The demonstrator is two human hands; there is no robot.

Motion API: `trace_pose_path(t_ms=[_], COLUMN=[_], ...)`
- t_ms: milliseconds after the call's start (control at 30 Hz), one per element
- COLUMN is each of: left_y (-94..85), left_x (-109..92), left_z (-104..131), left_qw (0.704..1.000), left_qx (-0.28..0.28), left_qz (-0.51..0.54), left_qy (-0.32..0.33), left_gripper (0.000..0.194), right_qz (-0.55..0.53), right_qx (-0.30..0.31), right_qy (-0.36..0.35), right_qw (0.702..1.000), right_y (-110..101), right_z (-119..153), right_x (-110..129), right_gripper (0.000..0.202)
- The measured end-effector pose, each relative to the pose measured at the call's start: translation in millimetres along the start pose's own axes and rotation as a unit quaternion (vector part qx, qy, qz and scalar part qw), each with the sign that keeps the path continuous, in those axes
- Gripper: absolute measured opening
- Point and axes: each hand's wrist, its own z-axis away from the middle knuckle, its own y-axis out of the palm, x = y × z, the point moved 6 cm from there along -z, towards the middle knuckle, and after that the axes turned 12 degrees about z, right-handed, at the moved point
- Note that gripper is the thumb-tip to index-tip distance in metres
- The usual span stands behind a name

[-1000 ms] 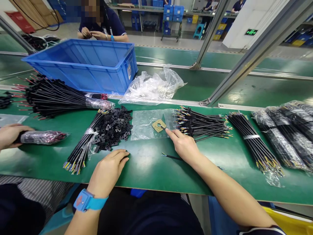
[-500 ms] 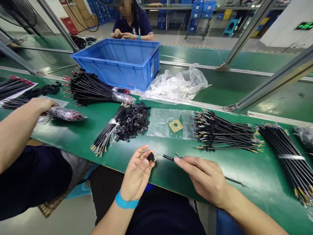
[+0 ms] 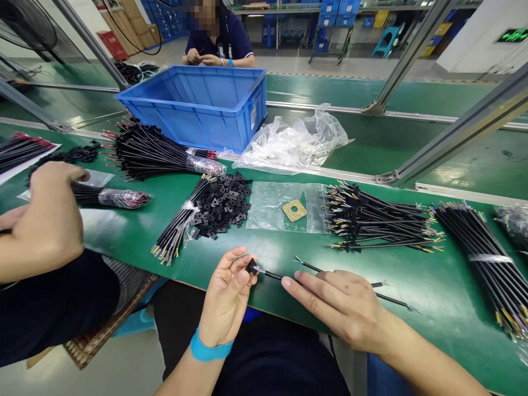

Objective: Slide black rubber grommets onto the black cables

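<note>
My left hand [image 3: 231,291] pinches a small black clip [image 3: 251,267] between thumb and fingers. Closed around a black cable [image 3: 273,275], my right hand [image 3: 342,305] points its stripped end at the clip. The thin coloured wires of that end reach the clip; whether they pass into its hole I cannot tell. Another black cable [image 3: 307,265] lies on the table under my right hand, its bare wires showing on the far side. Beyond my hands is a pile of loose black clips [image 3: 226,206], with a tied cable bundle [image 3: 181,223] at its left.
A yellow square plate with a hole [image 3: 294,210] lies on a clear plastic bag [image 3: 264,206]. Cables with clips [image 3: 379,220] and another bundle [image 3: 482,258] lie to the right. A blue bin [image 3: 193,118] stands at the back. A co-worker's hand [image 3: 58,203] is at the left.
My right hand has moved left with the cable, bringing its wires to the clip. The co-worker's hand has let go of the wrapped bundle at the left and drawn back.
</note>
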Motion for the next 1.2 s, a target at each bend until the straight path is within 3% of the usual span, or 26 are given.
trace_pose_path(t_ms=[133,333,467,633,867,1200], left_y=[-2.7,2.6,7.5,17.3,30.2,25.6], left_x=[-1.1,1.5,4.5,1.7,-5.7,-1.0], left_z=[1.3,11.3,18.8,23.6,28.6,30.2], left_qw=[0.999,0.991,0.985,0.97,0.951,0.927], left_qx=[-0.008,0.043,0.072,0.115,0.167,0.202], left_qz=[-0.044,-0.13,-0.152,-0.18,-0.202,-0.261], left_qy=[0.001,0.013,0.045,0.112,0.163,0.178], left_gripper=[0.055,0.058,0.058,0.054,0.06,0.066], right_qz=[0.006,-0.046,-0.091,-0.144,-0.29,-0.381], right_qx=[-0.008,-0.031,-0.081,-0.084,-0.043,0.018], right_qy=[-0.003,0.034,0.079,0.147,0.199,0.237], right_qw=[1.0,0.998,0.989,0.975,0.935,0.893], right_y=[-2.9,-4.4,-7.5,-5.8,5.5,21.5], right_z=[-1.0,2.1,5.4,0.8,-2.5,3.9], right_x=[-1.0,-0.6,0.1,-3.5,-7.7,-5.1], right_gripper=[0.039,0.035,0.032,0.013,0.016,0.02])
